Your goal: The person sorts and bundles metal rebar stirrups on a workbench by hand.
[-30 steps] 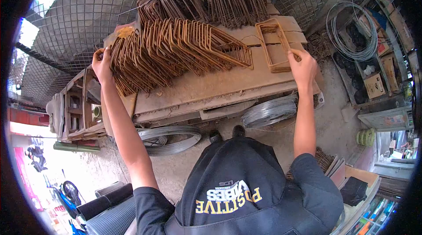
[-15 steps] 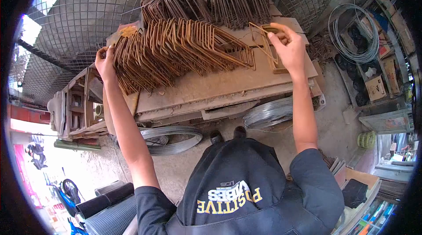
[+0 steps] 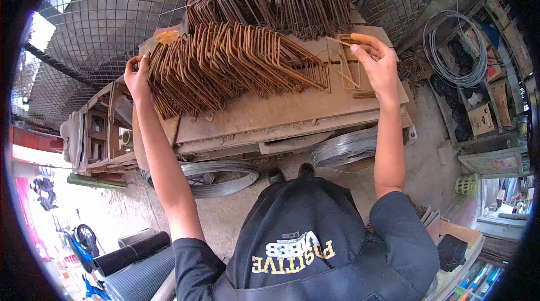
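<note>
Person's right hand [image 3: 378, 70] holds rectangular wire frame [image 3: 345, 43] in narrow pinch of thumb and fingers, tilted above flat frames [image 3: 363, 95] at right of worktable [image 3: 253, 116]. Left hand [image 3: 136, 79] at left end of long leaning row [image 3: 225, 67] of rusty frames, fingers curled; firmness of grip cannot be told. Handling single frame appears in hand; moving it calls for steady pinch, clearance from neighbours. Two upright bundles [image 3: 228, 0] [image 3: 313, 3] behind.

A metalwork workshop: wire coils [image 3: 220, 180], mesh rolls [image 3: 143, 275], bent rods [image 3: 225, 67], wooden bench [image 3: 242, 118].
</note>
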`<state>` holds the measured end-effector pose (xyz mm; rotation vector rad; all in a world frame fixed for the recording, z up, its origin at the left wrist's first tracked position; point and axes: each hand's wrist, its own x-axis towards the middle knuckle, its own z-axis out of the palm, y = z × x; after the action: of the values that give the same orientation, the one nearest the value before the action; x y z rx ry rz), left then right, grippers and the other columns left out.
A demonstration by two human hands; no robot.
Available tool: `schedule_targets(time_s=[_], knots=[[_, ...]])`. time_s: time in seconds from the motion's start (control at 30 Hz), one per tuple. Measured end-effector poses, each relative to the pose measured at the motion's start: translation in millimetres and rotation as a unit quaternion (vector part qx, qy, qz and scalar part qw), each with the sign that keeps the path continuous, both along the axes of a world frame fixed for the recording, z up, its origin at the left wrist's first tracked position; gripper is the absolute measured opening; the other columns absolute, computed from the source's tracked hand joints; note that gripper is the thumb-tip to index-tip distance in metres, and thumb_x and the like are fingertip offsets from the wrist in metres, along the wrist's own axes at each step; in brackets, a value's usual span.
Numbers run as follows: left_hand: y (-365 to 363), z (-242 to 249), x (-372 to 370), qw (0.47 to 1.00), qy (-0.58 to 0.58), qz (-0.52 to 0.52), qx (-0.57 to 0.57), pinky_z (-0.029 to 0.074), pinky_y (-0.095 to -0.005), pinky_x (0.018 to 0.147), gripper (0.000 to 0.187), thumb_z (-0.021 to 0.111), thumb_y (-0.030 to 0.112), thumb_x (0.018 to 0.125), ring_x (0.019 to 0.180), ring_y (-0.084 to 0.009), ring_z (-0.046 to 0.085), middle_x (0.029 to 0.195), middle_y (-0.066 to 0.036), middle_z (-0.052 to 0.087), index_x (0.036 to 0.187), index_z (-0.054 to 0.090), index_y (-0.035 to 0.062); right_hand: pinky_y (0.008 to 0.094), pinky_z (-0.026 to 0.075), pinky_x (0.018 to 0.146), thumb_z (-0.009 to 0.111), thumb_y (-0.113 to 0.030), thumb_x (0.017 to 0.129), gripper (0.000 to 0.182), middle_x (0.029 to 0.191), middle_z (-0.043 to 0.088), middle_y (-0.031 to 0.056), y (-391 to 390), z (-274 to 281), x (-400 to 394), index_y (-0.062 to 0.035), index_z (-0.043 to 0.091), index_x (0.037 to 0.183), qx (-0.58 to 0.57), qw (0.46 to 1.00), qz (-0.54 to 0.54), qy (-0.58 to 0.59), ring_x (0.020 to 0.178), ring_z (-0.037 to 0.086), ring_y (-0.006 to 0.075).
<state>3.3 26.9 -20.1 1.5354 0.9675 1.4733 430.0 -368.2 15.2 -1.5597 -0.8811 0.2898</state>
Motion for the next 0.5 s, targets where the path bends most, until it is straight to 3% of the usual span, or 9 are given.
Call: schedule_targets(time_s=[0.27,0.37,0.43,0.5], knots=[[-4,3,3,1.000,-0.004,-0.001,0.012,0.051,-0.0252,0.076,0.019,0.078,0.016,0.096,0.084,-0.0105,0.065,0.094,-0.004,0.071,0.105,0.068,0.0022,0.0244,0.054,0.076,0.078,-0.022,0.094,0.044,0.102,0.077,0.0090,41,11,-2,0.0009,0.067,0.130,0.029,0.994,0.092,0.043,0.085,0.069,0.0098],[-6,5,5,1.000,-0.008,0.008,0.005,0.049,-0.0230,0.073,0.019,0.078,0.012,0.094,0.081,-0.0083,0.061,0.093,-0.003,0.069,0.104,0.066,0.0001,0.0279,0.055,0.077,0.073,-0.025,0.098,0.052,0.100,0.077,0.0073,71,0,-13,-0.0015,0.059,0.142,-0.040,0.988,0.151,0.008,0.081,0.068,0.0109],[-7,6,5,1.000,-0.006,0.008,0.002,0.049,-0.0230,0.073,0.020,0.078,0.012,0.094,0.080,-0.0083,0.061,0.093,-0.003,0.068,0.104,0.066,0.0001,0.0308,0.055,0.078,0.070,-0.022,0.099,0.051,0.097,0.077,0.0083,79,-6,-19,-0.0025,0.057,0.144,-0.113,0.977,0.178,-0.008,0.082,0.068,0.0122],[-8,6,4,1.000,-0.005,0.010,-0.003,0.049,-0.0231,0.072,0.020,0.078,0.013,0.094,0.080,-0.0083,0.061,0.093,-0.003,0.068,0.104,0.066,0.0001,0.0322,0.055,0.079,0.067,-0.020,0.099,0.045,0.095,0.077,0.0095,83,-15,-21,-0.0018,0.061,0.140,-0.089,0.981,0.175,-0.004,0.083,0.070,0.0143]])
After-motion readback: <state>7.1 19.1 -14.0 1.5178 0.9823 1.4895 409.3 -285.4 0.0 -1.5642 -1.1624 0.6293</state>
